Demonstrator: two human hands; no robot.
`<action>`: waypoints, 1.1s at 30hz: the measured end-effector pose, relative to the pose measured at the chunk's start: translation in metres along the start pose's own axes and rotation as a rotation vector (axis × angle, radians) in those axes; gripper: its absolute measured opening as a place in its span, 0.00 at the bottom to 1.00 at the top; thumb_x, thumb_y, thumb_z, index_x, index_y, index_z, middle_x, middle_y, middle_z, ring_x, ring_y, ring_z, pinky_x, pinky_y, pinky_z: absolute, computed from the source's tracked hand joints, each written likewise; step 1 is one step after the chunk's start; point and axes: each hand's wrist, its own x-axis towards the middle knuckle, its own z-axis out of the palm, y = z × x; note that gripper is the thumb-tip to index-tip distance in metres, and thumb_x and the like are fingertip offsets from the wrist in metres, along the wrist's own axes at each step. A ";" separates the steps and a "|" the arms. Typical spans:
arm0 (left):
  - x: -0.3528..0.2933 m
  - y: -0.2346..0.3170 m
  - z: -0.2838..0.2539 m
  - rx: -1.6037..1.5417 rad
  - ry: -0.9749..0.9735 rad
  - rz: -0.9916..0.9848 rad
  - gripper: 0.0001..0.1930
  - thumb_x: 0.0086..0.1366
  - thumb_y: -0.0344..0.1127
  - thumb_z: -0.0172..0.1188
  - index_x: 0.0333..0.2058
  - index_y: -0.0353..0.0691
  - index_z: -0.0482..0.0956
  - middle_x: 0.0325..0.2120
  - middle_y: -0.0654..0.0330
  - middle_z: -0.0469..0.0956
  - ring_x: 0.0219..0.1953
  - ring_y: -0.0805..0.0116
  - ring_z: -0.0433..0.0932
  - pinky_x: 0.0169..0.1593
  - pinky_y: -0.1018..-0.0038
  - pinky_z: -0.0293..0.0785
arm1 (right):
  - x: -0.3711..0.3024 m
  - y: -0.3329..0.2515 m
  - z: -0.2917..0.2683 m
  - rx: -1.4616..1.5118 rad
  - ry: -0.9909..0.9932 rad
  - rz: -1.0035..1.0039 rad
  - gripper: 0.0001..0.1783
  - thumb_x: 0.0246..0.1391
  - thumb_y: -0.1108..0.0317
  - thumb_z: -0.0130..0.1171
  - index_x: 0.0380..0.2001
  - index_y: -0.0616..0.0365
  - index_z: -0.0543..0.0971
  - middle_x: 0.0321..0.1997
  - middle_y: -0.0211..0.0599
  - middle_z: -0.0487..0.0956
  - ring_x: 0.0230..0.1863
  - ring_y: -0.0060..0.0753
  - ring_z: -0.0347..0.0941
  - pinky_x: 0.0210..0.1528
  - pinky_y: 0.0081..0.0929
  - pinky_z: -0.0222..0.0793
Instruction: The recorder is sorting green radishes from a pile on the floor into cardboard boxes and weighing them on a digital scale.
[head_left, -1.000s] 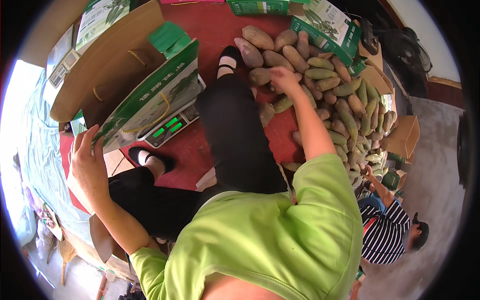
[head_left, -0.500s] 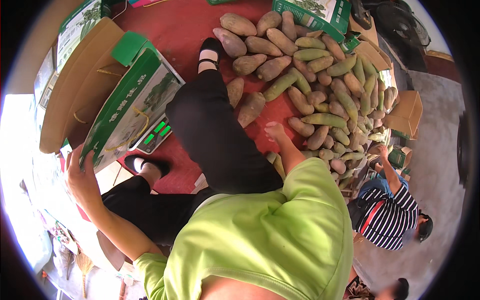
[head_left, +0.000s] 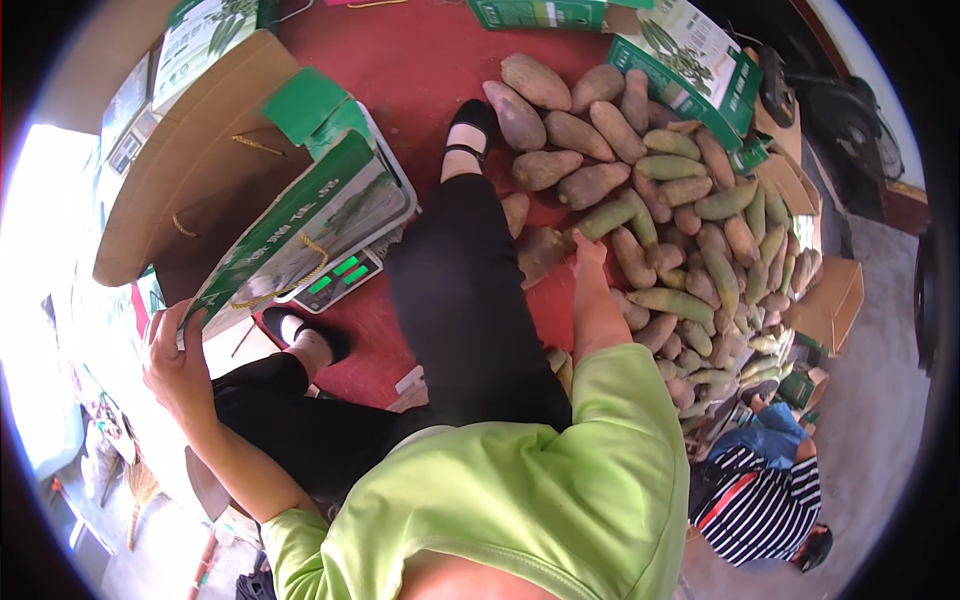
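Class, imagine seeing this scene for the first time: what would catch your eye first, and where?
Probably the heap of brown and green tubers spread over the red floor at right. Next, at left, the large open carton, its edge touched by the left hand, near a green-lit scale display.

Left hand (head_left: 180, 368): grasping the near corner of an open green-printed carton (head_left: 288, 232)
Right hand (head_left: 590, 264): at one end of a green tuber (head_left: 604, 219), contact unclear
Digital scale (head_left: 335, 291): under the carton, green display (head_left: 346, 266) lit
Tuber pile (head_left: 712, 240): brown and green, toward the red floor's (head_left: 385, 55) right edge
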 end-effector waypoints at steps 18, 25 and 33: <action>0.001 0.005 -0.012 -0.046 0.035 0.073 0.04 0.53 0.30 0.62 0.29 0.41 0.80 0.24 0.61 0.76 0.30 0.61 0.76 0.34 0.70 0.70 | -0.050 -0.059 -0.039 0.467 -0.306 0.449 0.22 0.49 0.63 0.66 0.46 0.53 0.72 0.47 0.35 0.73 0.47 0.42 0.69 0.46 0.44 0.67; -0.007 -0.003 -0.010 -0.044 0.047 0.096 0.03 0.54 0.35 0.62 0.27 0.45 0.79 0.23 0.65 0.74 0.31 0.63 0.75 0.38 0.67 0.69 | -0.169 -0.158 -0.037 0.226 -0.656 -0.205 0.22 0.53 0.66 0.60 0.51 0.57 0.71 0.44 0.32 0.75 0.40 0.30 0.72 0.43 0.28 0.70; -0.013 -0.005 -0.018 -0.022 0.017 0.128 0.04 0.55 0.34 0.61 0.30 0.42 0.79 0.24 0.63 0.75 0.33 0.61 0.75 0.36 0.66 0.70 | -0.351 -0.319 0.011 -0.018 -1.089 -0.966 0.28 0.49 0.73 0.60 0.54 0.66 0.70 0.50 0.37 0.75 0.49 0.26 0.71 0.53 0.24 0.65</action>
